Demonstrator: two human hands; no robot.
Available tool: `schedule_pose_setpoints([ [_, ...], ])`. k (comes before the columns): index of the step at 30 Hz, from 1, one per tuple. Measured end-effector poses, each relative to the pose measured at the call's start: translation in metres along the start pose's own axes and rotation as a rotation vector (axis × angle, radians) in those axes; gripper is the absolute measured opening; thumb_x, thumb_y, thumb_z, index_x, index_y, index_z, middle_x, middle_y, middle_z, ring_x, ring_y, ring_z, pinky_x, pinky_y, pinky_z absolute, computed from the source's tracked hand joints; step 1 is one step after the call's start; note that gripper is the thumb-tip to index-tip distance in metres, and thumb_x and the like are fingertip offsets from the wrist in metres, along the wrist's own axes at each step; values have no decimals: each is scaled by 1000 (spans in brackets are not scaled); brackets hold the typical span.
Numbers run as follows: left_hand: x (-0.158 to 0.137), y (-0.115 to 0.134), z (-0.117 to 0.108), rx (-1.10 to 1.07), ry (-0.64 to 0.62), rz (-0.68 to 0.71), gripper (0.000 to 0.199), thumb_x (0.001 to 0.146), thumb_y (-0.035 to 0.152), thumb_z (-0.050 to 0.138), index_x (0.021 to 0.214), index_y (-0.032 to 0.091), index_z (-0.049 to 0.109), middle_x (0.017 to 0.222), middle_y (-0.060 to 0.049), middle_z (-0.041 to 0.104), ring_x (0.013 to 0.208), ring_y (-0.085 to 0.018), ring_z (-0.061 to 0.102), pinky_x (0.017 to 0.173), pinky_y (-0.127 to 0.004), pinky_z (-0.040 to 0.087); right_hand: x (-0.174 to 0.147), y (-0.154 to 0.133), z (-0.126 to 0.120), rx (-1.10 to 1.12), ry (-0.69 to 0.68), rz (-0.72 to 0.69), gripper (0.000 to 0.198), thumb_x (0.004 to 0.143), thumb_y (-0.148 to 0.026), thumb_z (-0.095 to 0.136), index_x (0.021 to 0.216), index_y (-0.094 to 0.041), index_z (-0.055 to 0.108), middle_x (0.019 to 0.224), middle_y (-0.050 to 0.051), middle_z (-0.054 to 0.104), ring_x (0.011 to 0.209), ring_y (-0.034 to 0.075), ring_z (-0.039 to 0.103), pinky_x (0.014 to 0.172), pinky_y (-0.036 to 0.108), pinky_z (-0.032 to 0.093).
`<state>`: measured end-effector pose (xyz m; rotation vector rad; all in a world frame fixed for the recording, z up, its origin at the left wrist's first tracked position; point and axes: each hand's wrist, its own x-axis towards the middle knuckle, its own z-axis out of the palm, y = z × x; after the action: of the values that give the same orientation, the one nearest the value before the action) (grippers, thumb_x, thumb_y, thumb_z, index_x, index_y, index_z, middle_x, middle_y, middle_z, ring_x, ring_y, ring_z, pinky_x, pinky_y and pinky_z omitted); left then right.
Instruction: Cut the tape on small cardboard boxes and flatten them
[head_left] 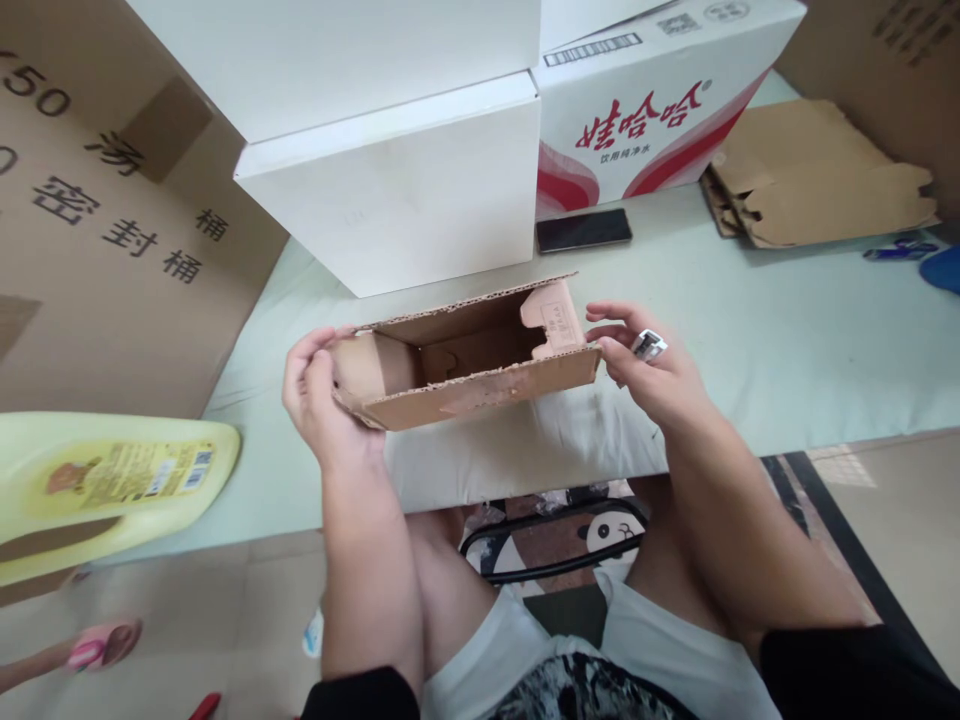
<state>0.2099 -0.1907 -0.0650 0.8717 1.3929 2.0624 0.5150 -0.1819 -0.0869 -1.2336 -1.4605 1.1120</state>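
And the open cardboard box (480,388) is sitting between the two hands, near the front edge of the cloth-covered counter (765,370), its mouth facing up towards the person. The left hand (326,395) is wrapping its fingers around the left end, thumb bending in close to them, so that side is looking like the firmer hold. At the other end the right hand (649,370) is bringing thumb and fingers, slightly parted, to the corner beside the notched flap (553,318); whether they are pinching the card or only steadying it, I cannot tell. Taking opposite short ends is probably keeping the box level and leaving its mouth unblocked (the underside is hidden, so whether it is resting on the cloth is unclear). Behind, the phone (585,231) is lying flat against the foot of the printed carton (637,130), seemingly out of the way, while the flattened cardboard (832,190) is resting off to the right.
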Motion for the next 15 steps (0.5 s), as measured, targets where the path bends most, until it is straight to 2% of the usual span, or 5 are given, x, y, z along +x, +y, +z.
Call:
schedule_pose_setpoints([
  [3,2,-4,-2,-84,-110,-153,31,74,33,70,101,17,67,103,-7,75,97,-21,69,89,-35,53,3,1,1,-4,12,68,41,88,-48,65,121,-24,65,117,9,71,92,22,70,75,39,59],
  [5,1,-5,0,-134,-132,-224,29,75,35,67,97,16,69,103,-7,75,102,-23,68,94,-35,53,5,2,2,-2,25,95,38,87,-45,65,118,-24,67,111,8,72,87,20,69,69,37,58],
  [9,6,-8,0,-147,-68,-258,22,81,36,60,89,17,67,98,-7,74,101,-24,68,92,-37,53,7,7,4,45,47,124,36,84,-44,66,113,-23,67,114,8,71,83,18,67,56,29,50],
  [12,18,-13,-11,-141,13,-277,23,82,37,55,92,18,64,91,-4,73,95,-22,67,89,-36,54,9,9,5,83,110,163,36,79,-45,68,108,-22,67,115,10,69,81,18,66,46,24,39],
  [15,30,-18,-25,-152,26,-320,27,82,41,52,93,19,63,90,-4,73,95,-24,67,92,-40,54,11,8,4,90,176,241,34,77,-44,67,102,-21,66,98,7,69,68,16,61,43,23,32],
])
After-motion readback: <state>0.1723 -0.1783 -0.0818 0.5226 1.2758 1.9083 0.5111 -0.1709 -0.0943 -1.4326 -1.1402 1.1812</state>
